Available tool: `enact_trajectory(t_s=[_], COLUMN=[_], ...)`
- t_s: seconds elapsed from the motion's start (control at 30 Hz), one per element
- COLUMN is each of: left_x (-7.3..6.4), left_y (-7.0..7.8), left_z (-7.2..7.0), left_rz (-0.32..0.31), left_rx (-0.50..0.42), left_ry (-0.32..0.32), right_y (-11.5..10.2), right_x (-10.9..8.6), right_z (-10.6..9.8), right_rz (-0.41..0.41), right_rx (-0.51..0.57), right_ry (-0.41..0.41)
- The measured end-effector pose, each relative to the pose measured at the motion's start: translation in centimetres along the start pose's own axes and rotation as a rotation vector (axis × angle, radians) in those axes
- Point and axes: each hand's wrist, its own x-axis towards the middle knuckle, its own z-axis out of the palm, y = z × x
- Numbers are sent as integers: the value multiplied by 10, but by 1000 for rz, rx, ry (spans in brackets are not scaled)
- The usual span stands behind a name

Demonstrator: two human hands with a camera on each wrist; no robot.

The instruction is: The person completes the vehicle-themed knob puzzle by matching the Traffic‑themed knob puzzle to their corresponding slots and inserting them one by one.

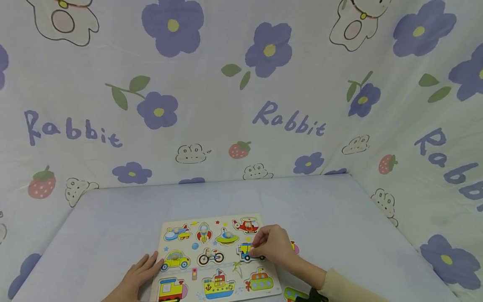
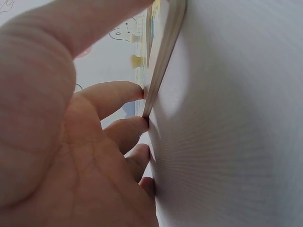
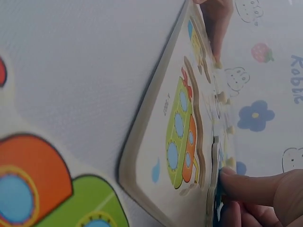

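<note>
A wooden knob puzzle board (image 1: 181,246) with vehicle pictures lies on the table. My right hand (image 1: 277,247) pinches the blue bus puzzle piece (image 1: 245,250) at the right of the middle row; in the right wrist view its thumb and fingertips are at the piece (image 3: 213,184), which sits slightly proud of the board. Whether it is seated in its recess I cannot tell. My left hand (image 1: 139,272) lies at the board's left edge, and in the left wrist view its fingertips touch the board's side (image 2: 163,61). Knobbed car (image 1: 175,260) and bicycle (image 1: 210,256) pieces sit in the same row.
Plane, rocket, saucer and helicopter (image 1: 247,225) pieces fill the top row. Train, ship (image 1: 219,287) and submarine (image 3: 177,142) recesses line the bottom. On the table at the right lie a green-orange submarine piece (image 3: 90,201) and a pink-edged piece (image 1: 295,248), partly hidden by my right arm.
</note>
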Motion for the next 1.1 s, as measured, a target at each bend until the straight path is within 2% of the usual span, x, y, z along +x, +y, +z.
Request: enact_trajectory(t_s=[0.23, 0.47, 0.7, 0.93, 1.0, 1.1], left_x=[0, 0, 1, 2, 2, 3], left_y=[-1, -2, -4, -5, -4, -4], left_z=[1, 2, 3, 2, 2, 2], left_rz=[16, -4, -1, -12, -16, 13], left_rx=[5, 11, -7, -2, 5, 16], left_ry=[12, 0, 11, -42, -41, -20], right_y=[6, 9, 8, 8, 7, 6], right_x=[3, 7, 7, 6, 6, 6], right_z=[-3, -5, -5, -2, -2, -3], right_rz=[-19, -6, -8, 8, 3, 1], right_rx=[37, 40, 58, 40, 26, 16], right_ry=[-57, -84, -79, -70, -66, -62])
